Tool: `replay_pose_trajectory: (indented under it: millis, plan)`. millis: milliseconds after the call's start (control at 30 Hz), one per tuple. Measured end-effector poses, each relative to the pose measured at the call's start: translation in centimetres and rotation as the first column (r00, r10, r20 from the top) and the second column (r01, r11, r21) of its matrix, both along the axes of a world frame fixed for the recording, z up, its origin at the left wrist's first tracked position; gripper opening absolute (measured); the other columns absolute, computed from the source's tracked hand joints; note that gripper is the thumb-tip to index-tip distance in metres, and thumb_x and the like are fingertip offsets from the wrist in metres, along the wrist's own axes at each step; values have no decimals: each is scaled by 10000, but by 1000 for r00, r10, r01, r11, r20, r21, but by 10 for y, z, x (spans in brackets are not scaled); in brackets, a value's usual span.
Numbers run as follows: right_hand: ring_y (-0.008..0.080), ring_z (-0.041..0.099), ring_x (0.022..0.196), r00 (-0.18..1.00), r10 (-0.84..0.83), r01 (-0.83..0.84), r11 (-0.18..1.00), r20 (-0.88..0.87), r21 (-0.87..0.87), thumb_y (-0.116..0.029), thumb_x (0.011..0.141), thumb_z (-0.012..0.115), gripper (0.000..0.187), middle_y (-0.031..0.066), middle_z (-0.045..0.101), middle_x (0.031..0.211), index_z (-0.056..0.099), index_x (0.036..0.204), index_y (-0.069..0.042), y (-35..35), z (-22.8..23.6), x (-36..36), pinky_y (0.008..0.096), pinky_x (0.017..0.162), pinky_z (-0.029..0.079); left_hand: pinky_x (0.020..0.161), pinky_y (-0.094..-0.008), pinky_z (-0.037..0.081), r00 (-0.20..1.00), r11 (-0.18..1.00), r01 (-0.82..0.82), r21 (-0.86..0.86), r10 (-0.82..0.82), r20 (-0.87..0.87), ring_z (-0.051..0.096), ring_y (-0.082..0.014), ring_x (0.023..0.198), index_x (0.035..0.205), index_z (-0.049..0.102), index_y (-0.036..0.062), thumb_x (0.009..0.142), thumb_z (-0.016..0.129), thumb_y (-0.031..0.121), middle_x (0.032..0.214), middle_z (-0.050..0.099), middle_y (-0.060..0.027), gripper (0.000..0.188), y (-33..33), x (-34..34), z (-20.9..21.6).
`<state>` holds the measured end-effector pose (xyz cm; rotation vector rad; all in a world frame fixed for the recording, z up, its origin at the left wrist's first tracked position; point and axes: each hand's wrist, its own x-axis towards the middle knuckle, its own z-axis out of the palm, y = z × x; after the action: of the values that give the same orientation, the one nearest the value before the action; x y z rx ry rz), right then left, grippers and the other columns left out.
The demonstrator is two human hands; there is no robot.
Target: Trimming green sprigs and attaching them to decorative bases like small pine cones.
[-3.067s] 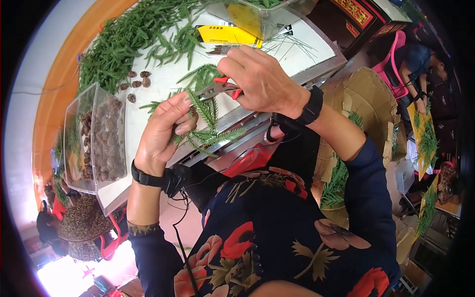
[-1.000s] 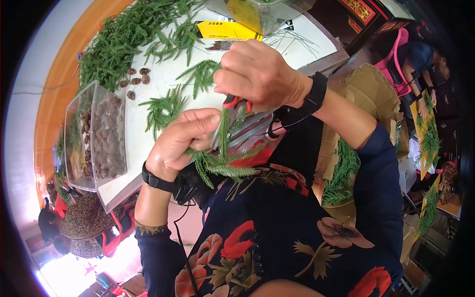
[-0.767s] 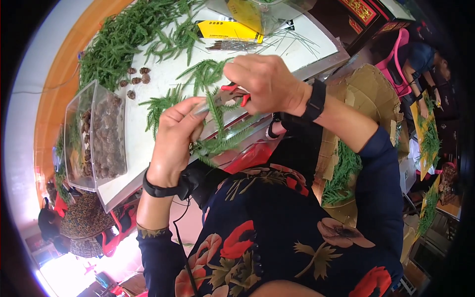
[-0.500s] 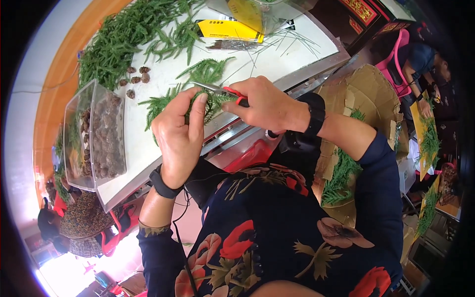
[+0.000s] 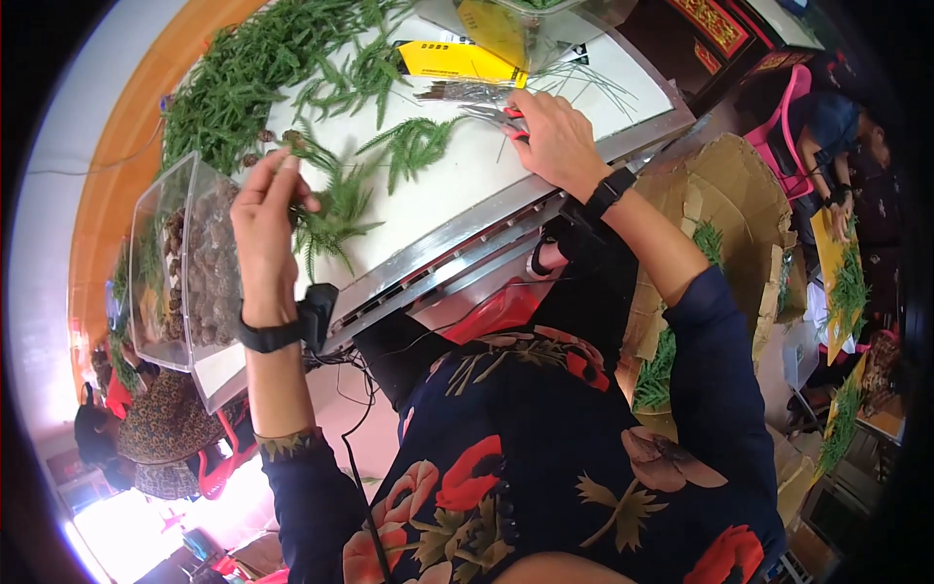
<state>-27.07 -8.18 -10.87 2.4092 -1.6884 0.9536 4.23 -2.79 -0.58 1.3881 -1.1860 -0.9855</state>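
White table (image 5: 477,165) (metal-edged), green sprigs (image 5: 238,97) heaped; pink chair (image 5: 796,83) right.

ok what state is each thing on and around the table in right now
red-handled pliers: in the grip of the right hand, jaw gap unclear
left hand: fingers curled, hold unclear
curved green sprig: lying loose
sprig pile: heaped
loose pine cones: partly hidden
clear cone bin: holding pine cones
thin wires: scattered
cardboard box: open, greenery inside

Sprigs (image 5: 341,202) partly behind left fingers (image 5: 281,183)
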Motion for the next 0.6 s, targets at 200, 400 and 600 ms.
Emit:
replay_pose_trajectory:
  millis: [200,400,600]
  plan:
    - [289,575,826,999,32,-33,996,-15,-80,-174,733,729,335,74,569,858,576,1022,-102,2,-5,0,410,678,466,514,-200,332,977,999,5,44,4,-214,420,-55,540,1081,628,42,899,631,130,653,497,42,202,-17,33,-16]
    - [282,570,825,999,43,-45,996,-20,-77,-153,715,736,338,71,568,862,584,1012,-104,3,-5,0,400,677,463,478,-203,253,992,994,-40,103,52,-118,338,-35,528,1047,629,72,898,632,154,618,411,74,170,-14,37,-16]
    - [281,568,817,999,44,-44,996,-5,-81,-147,706,742,327,68,565,853,588,990,-100,3,-4,-1,396,675,460,480,-187,231,938,980,49,192,21,-346,365,-28,548,957,618,89,880,656,214,619,417,78,152,-22,55,-4]
